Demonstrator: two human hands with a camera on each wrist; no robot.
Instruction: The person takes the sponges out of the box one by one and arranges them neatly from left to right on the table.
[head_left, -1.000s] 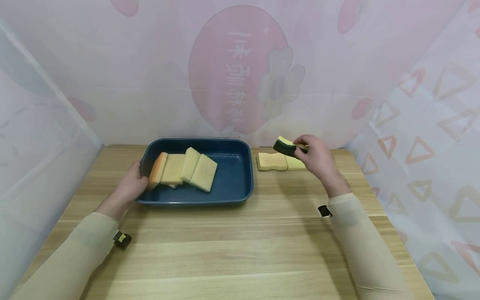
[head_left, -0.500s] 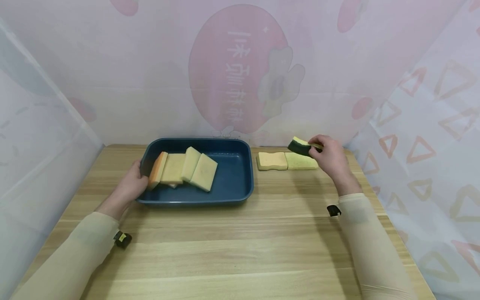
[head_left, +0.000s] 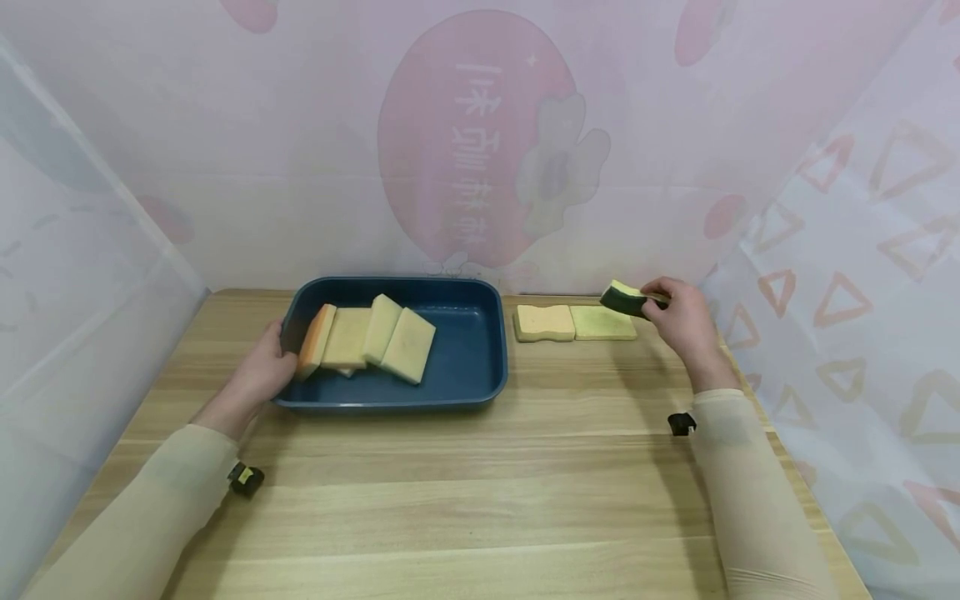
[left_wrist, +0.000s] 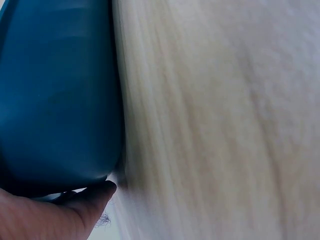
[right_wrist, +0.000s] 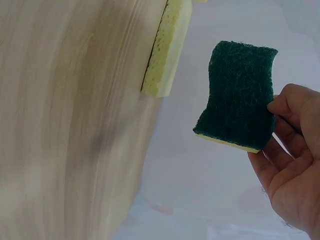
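A yellow sponge with a dark green scouring side (right_wrist: pixel 240 95) is pinched by its end in my right hand (head_left: pixel 681 321), held above the table at the right. Just left of and below it, two yellow sponges lie flat in a row: a wavy-edged one (head_left: pixel 544 323) and a straighter one (head_left: pixel 603 323). My left hand (head_left: pixel 262 367) holds the left end of a blue rectangular tray (head_left: pixel 465 350); its fingers are partly hidden by the tray wall. Inside lean several sponges, among them one with an orange side (head_left: pixel 315 342) and a tilted pale one (head_left: pixel 407 345).
The wooden table (head_left: pixel 465 492) carries everything, its back edge against a patterned pink cloth backdrop (head_left: pixel 315 150). Cloth walls also rise at the left and right sides. The tray's right wall stands close to the sponge row.
My right hand has moved rightward with the green-backed sponge, from above the row to its right end, uncovering the second flat sponge. The left hand and tray have stayed still.
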